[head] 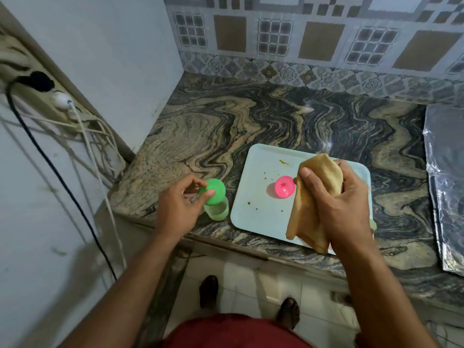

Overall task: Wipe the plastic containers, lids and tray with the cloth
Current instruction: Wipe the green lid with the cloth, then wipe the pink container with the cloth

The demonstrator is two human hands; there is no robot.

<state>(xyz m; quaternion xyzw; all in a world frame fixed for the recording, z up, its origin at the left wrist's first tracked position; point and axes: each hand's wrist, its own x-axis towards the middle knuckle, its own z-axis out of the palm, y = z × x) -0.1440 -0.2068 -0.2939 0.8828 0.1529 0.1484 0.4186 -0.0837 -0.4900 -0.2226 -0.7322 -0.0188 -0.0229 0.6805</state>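
Two bare forearms reach forward from six o'clock. The left hand, at nine o'clock, pinches a green lid with curled thumb and fingertips. The right hand, at three o'clock, grips a folded tan cloth, thumb uppermost

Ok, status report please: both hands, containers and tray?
Left hand grips green lid on green container, off tray. Right hand holds cloth over soiled tray. Pink container on tray.
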